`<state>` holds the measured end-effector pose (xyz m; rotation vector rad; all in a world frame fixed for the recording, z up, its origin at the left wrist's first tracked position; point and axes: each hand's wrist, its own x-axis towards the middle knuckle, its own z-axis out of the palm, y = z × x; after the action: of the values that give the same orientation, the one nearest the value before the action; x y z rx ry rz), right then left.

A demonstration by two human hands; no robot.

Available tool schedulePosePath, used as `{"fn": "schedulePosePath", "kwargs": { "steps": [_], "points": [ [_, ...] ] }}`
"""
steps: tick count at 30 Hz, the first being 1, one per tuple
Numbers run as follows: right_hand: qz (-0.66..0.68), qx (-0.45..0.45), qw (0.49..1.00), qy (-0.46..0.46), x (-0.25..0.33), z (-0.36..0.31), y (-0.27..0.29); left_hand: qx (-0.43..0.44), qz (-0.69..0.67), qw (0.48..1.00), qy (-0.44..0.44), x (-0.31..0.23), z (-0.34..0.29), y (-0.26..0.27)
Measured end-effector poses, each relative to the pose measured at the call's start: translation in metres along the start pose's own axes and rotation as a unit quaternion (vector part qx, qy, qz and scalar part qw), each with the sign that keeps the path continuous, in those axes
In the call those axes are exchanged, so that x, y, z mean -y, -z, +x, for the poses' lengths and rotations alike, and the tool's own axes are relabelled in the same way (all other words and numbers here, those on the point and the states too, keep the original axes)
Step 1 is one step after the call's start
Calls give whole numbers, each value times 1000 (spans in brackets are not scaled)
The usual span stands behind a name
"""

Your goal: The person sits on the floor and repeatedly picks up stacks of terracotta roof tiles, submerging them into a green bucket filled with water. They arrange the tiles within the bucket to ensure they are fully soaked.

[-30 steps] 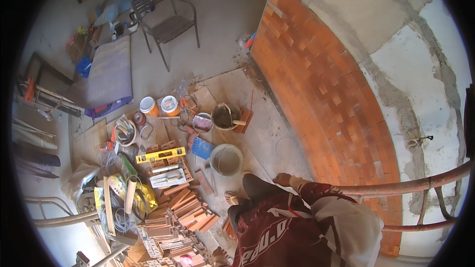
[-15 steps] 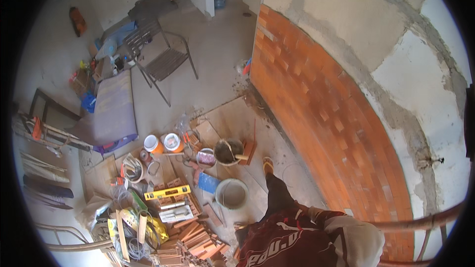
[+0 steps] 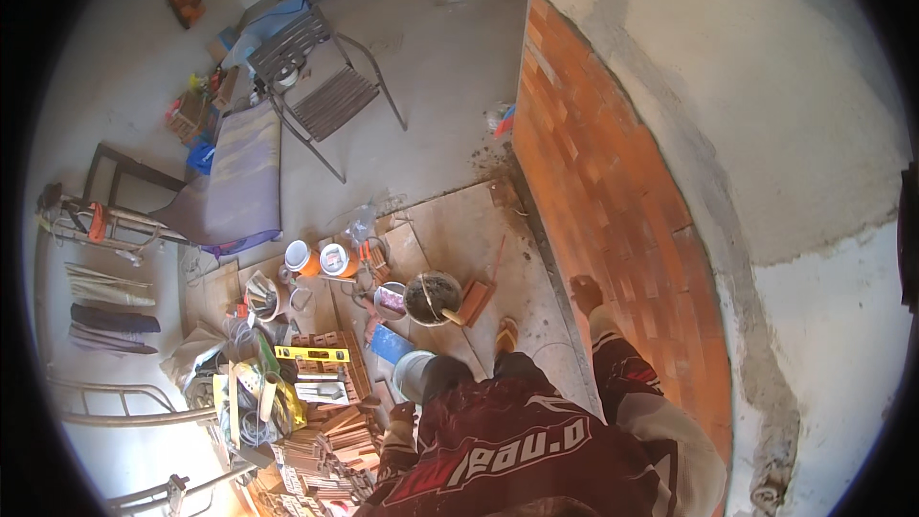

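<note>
My right hand (image 3: 585, 293) hangs beside the orange tiled wall section (image 3: 622, 182), its fingers loosely curled and nothing visible in them. I cannot tell whether it touches the wall. Lower on the left, my left hand (image 3: 404, 412) is near a grey-green bucket (image 3: 412, 373), partly hidden by my leg. A heap of reddish brick tiles (image 3: 330, 445) lies to that hand's left. Its fingers are too small and dark to make out. Ahead of my sandalled foot (image 3: 506, 333) stand a mortar bucket (image 3: 431, 292) with a wooden handle sticking out and a few brick pieces (image 3: 474, 302).
Left of the buckets lie a yellow spirit level (image 3: 312, 353), a trowel (image 3: 321, 391) and a blue board (image 3: 391, 344). Two orange-and-white tubs (image 3: 301, 258) stand beyond. Farther off are a metal chair (image 3: 330, 101) and a purple mat (image 3: 239, 172). A metal railing (image 3: 144, 416) runs at lower left.
Both my arms have come into view, the right one beside the tiled wall. My body has moved forward, now covering part of the grey-green bucket. The whole view has shifted.
</note>
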<state>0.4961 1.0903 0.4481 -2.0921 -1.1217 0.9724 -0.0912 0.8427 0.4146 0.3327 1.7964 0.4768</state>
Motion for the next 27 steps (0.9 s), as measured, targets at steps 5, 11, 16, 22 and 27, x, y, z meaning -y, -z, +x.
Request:
{"fn": "schedulePosePath", "kwargs": {
  "steps": [5, 11, 16, 22, 27],
  "points": [
    [-143, 80, 983, -80, 24, 27, -7, -42, 214, 976, -27, -29, 8, 7],
    [-300, 227, 926, -42, -43, -22, -43, 19, 436, 895, -90, -87, 91, -27],
    [-213, 284, 920, -164, -27, -84, -48, 46, 512, 849, -124, -134, 160, -20],
    [-220, 177, 897, -341, -48, -63, -61, 67, 549, 784, -282, -296, 284, -5],
    [-205, 33, 907, -366, -34, 26, -69, 156, 676, 633, -343, -496, 364, -87]
  ]
}}
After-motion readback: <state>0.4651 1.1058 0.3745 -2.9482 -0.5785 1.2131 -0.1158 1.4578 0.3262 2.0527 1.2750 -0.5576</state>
